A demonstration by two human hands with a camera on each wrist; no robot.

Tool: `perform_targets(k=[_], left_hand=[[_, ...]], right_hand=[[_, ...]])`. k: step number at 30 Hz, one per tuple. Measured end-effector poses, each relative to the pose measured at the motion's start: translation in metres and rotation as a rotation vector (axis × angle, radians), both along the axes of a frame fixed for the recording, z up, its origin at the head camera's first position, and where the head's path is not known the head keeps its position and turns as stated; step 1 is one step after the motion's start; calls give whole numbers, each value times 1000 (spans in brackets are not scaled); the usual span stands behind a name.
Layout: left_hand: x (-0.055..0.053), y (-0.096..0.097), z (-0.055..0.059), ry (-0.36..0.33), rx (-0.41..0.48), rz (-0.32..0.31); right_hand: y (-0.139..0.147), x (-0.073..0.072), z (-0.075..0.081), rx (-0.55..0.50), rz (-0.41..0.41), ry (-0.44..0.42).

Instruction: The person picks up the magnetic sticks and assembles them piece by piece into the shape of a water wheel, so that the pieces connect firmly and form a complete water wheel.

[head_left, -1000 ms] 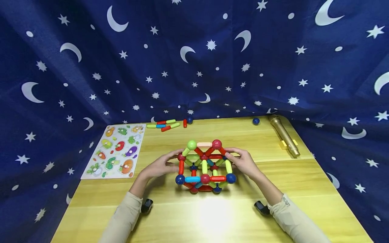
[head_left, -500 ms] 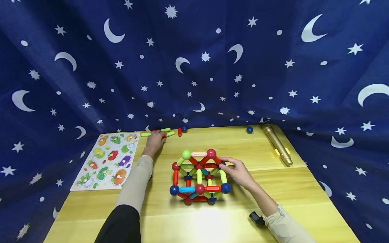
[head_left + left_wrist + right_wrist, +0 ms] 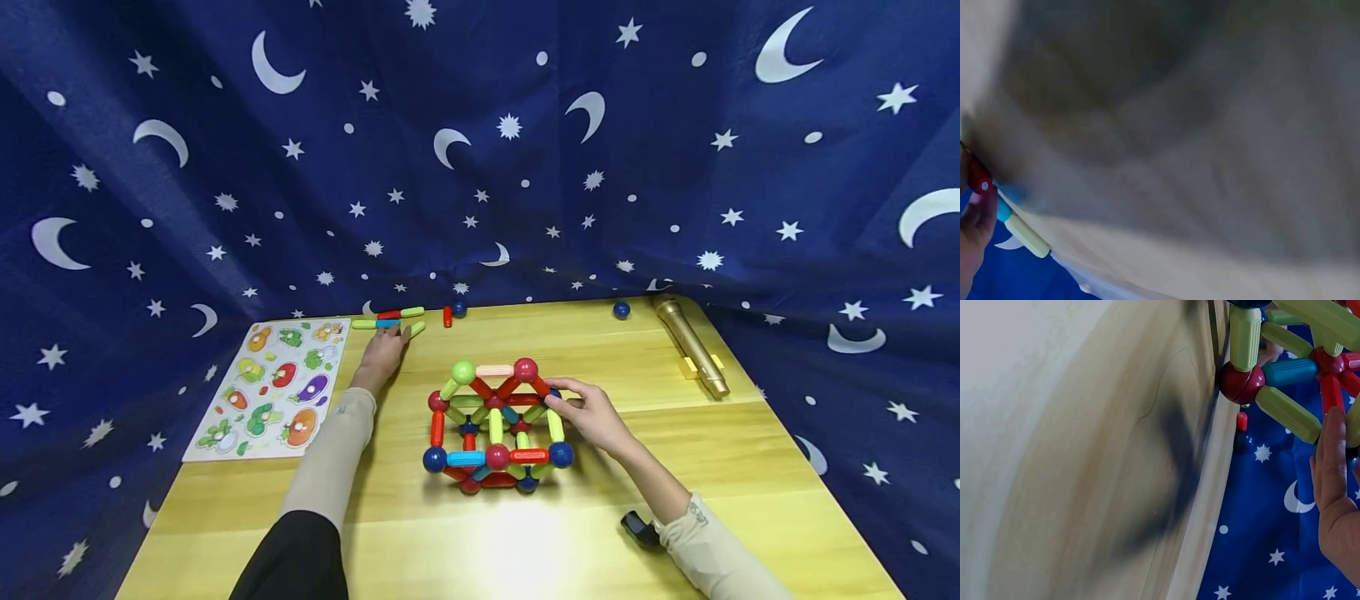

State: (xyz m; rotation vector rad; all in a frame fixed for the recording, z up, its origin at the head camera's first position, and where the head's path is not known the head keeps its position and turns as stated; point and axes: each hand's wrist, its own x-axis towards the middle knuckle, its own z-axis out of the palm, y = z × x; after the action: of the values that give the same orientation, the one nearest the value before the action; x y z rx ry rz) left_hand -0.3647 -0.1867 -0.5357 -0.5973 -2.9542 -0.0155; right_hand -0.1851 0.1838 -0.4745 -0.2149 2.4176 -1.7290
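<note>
A magnetic ball-and-rod frame [image 3: 497, 457] in red, blue and yellow-green stands on the table at the middle of the head view. My right hand [image 3: 596, 417] holds its upper right corner, fingers and thumb about a blue ball. In the right wrist view, the fingers [image 3: 1335, 456] lie against a red rod of the frame. At the table's back left, my left hand [image 3: 382, 357] pinches a red magnetic rod [image 3: 980, 177]. A yellow-green rod [image 3: 417, 329] shows beside its fingertips. Just behind lie a blue rod [image 3: 387, 323] and another yellow-green rod [image 3: 1025, 234].
A vegetable puzzle board [image 3: 262, 392] lies left of my left arm. Along the back edge are a short red rod [image 3: 447, 317] and two blue balls, one [image 3: 622, 310] further right. A gold tube [image 3: 690, 346] rests at the back right. A starry blue curtain [image 3: 480, 150] hangs behind.
My left hand has left the frame's left side and reached to the loose rods at the back, where it pinches a red one. The right hand stays at the frame's upper right corner.
</note>
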Motion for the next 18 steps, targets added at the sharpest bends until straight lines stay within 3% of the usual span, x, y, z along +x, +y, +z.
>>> perform_targets(k=[4, 5, 8, 10, 12, 15, 17, 18], left_hand=[[9, -2, -3, -24, -18, 11], [11, -2, -3, -58, -2, 24], [19, 0, -4, -41, 92, 50], [30, 5, 2, -2, 282, 88], [52, 15, 19, 3, 565, 121], [100, 35, 54, -29, 1021, 122], [136, 47, 73, -125, 1219, 111], [152, 52, 80, -170, 1276, 88]], right_hand=[[0, -1, -1, -1, -3, -4], [0, -1, 0, -4, 0, -4], [0, -1, -1, -5, 13, -18], [0, 0, -2, -3, 15, -23], [0, 1, -2, 3, 16, -19], [1, -1, -1, 13, 12, -17], [1, -2, 0, 20, 17, -17], [1, -2, 0, 22, 21, -19]])
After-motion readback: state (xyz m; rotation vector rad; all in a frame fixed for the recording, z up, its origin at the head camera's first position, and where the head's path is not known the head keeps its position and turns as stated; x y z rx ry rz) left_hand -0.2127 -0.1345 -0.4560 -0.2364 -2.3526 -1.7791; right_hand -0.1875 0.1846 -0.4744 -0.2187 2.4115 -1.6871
